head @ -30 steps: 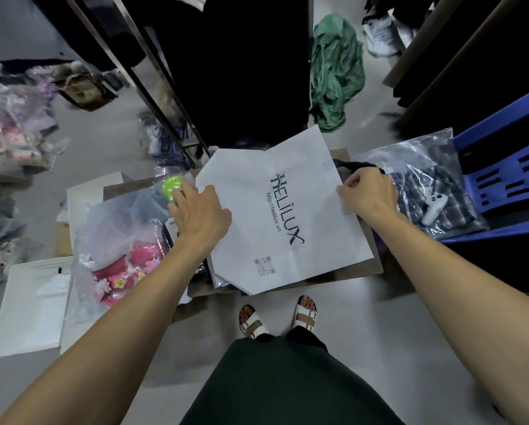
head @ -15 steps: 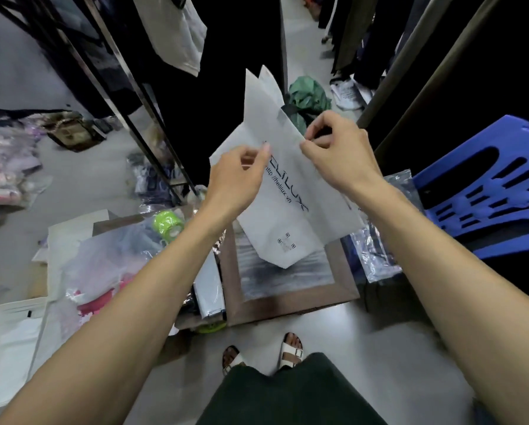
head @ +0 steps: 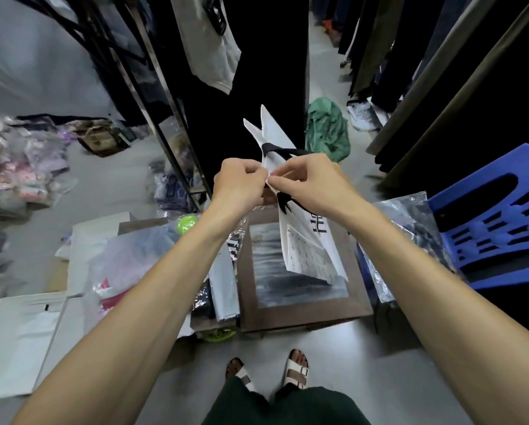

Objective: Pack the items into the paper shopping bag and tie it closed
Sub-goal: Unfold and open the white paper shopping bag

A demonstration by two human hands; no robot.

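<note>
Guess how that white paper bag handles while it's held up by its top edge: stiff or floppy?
Likely fairly stiff: the paper bag hangs flat as a creased sheet below the left hand and right hand, not drooping. Probably light, since fingertip pinches carry it. It looks empty, so it may swing easily.

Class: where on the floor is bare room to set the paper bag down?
Bare floor lies in front of the sandals, right of the white sheets, and behind the pink-packet pile. It is crowded around the brown framed board.
</note>
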